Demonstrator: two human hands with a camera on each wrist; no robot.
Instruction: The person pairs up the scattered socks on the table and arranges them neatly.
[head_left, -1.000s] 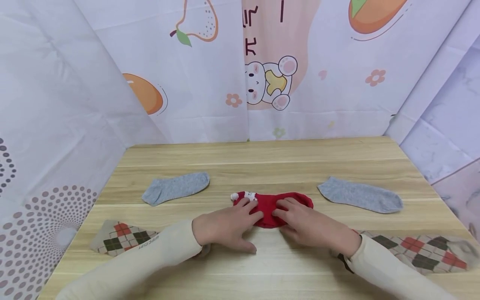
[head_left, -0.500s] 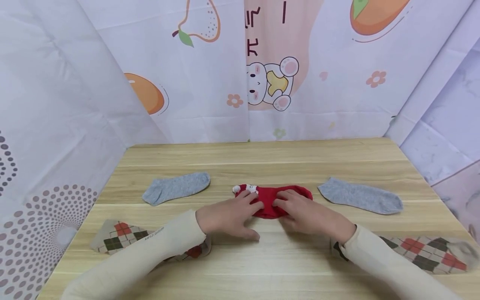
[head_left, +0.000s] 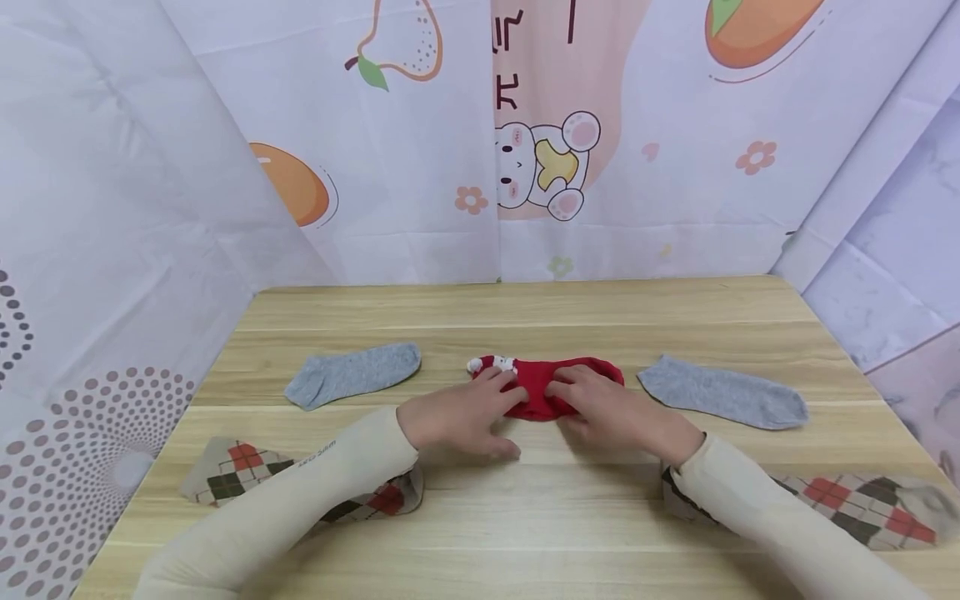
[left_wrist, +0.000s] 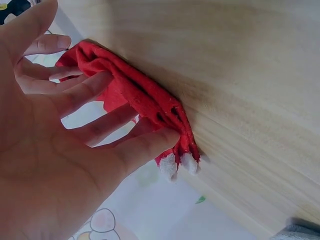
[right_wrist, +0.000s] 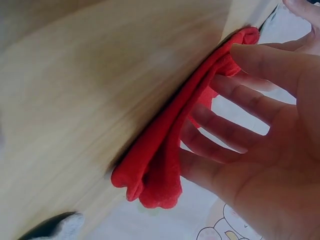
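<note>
A red sock (head_left: 537,385) with a white face and white tufts at its left end lies flat, crosswise in the middle of the table. The left hand (head_left: 467,418) rests its fingertips on the sock's left part, thumb held off to the side. On the right part lie the fingertips of the right hand (head_left: 611,408). In the left wrist view the fingers are extended against the rumpled red sock (left_wrist: 142,97), two white tufts at its end. The right wrist view shows fairly straight fingers touching the folded red sock (right_wrist: 162,145); neither hand visibly grips it.
A grey sock (head_left: 356,375) lies left of the red one, another grey sock (head_left: 723,393) to the right. Argyle socks lie partly under the forearms: one argyle sock (head_left: 243,467) at left, another argyle sock (head_left: 855,504) at right. A printed curtain (head_left: 412,183) borders the wooden table (head_left: 525,321).
Both hands have slid the red sock forward, away from the person, toward the level of the grey socks. More of the left argyle sock shows now. The other socks lie still.
</note>
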